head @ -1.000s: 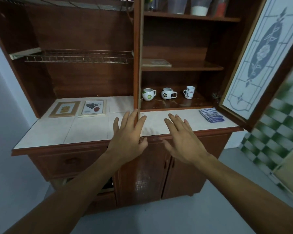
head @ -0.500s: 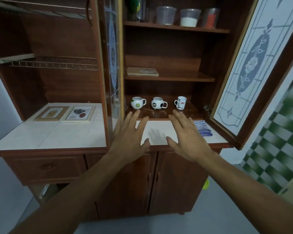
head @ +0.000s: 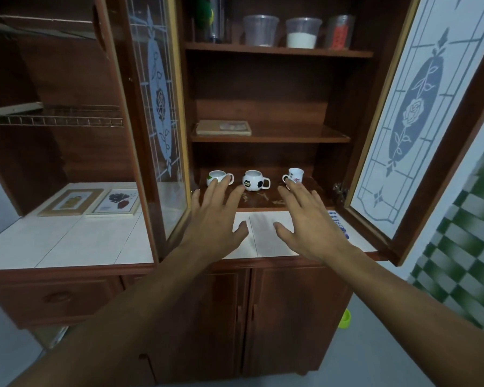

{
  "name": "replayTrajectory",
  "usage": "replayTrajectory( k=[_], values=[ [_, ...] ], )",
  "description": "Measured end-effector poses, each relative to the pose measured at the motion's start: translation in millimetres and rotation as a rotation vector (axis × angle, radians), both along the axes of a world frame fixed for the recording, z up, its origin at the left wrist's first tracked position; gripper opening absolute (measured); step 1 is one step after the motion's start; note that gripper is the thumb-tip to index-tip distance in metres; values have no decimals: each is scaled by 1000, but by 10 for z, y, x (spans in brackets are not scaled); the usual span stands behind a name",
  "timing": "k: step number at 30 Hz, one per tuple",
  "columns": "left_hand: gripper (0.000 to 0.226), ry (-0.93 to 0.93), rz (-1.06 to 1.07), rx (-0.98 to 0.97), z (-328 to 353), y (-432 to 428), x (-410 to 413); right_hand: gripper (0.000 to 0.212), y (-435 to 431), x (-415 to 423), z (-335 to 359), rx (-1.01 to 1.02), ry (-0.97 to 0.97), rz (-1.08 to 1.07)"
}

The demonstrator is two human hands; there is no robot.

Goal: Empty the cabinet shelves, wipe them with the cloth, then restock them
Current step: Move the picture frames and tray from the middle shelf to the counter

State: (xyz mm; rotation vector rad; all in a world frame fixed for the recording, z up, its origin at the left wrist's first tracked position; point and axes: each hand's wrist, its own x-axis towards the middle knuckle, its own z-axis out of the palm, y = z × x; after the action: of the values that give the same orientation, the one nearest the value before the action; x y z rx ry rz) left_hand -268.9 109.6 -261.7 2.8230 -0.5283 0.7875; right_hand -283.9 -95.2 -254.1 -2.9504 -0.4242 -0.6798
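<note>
Left hand (head: 215, 219) and right hand (head: 310, 227), each grip apart and empty, extend toward the bottom-shelf mugs (head: 253, 182), evidently to remove them

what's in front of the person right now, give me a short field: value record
left hand: open, fingers spread, reaching at the left mug; contact unclear
right hand: open, fingers spread, at the right mug; contact unclear
bottom shelf: three mugs, middle mug untouched
middle shelf: one flat board
top shelf: plastic containers
cloth: blue and white, on the tiled counter, partly behind the right hand
task stage: shelves not yet emptied
</note>
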Motion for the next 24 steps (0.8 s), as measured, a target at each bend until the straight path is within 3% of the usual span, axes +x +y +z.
replayTrajectory(
  k=[10,24],
  values=[
    [72,14,35,11,110,-88,501,73,-147,623,68,37,-6,43],
    [74,16,198,-27,166,-341,1352,70,-405,1732,154,17,-5,273]
  ],
)
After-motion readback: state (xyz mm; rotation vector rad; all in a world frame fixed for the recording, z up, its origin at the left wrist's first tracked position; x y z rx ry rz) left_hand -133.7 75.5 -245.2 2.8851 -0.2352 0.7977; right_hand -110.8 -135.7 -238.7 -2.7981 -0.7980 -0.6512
